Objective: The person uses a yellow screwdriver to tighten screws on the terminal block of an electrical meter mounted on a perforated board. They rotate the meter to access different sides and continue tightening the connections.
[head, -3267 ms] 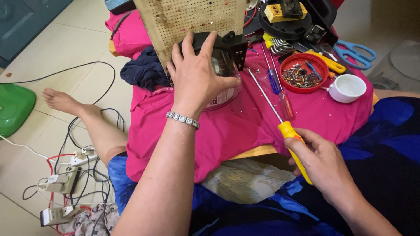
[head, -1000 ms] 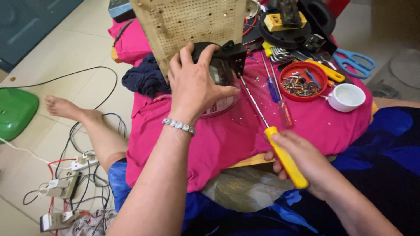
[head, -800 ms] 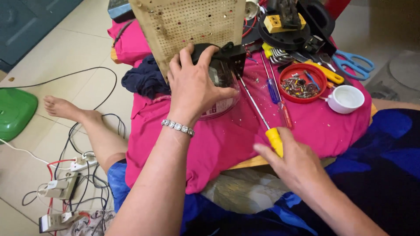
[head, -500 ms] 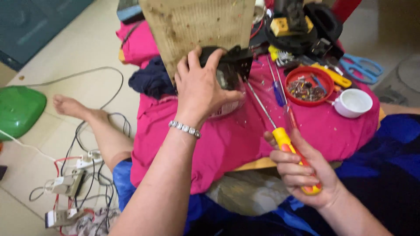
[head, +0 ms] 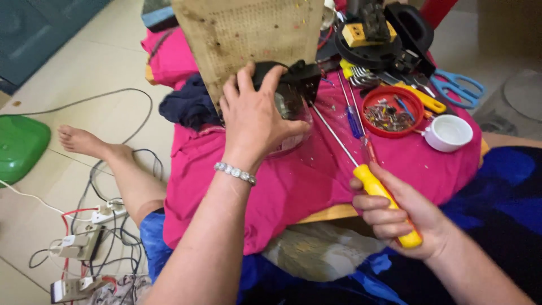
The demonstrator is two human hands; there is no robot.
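left hand (head: 257, 116) is clamped over a small black device (head: 293, 85) with a clear rounded part under it, fingers spread across its top and thumb wrapped round the right side. device sits on the pink cloth (head: 316, 181) over the low table, right against the lower edge of a tan perforated board (head: 248, 34) that stands behind it.

right hand (head: 398, 214) is closed in a fist round the yellow handle of a long screwdriver (head: 361, 169). long axis runs diagonally: handle end low and to the right, near the body, metal shaft going up and left over the cloth, tip pointing at the device's right side (can't tell if the tip actually touches it, the contact spot is too small to read).

just right of the shaft: a red round dish (head: 393, 104) of small parts, a white cup (head: 449, 133) beside it, blue-handled scissors (head: 460, 87) further back. left, on the floor, a tangle of cables and power strips (head: 84, 243), plus a green tray (head: 20, 144).
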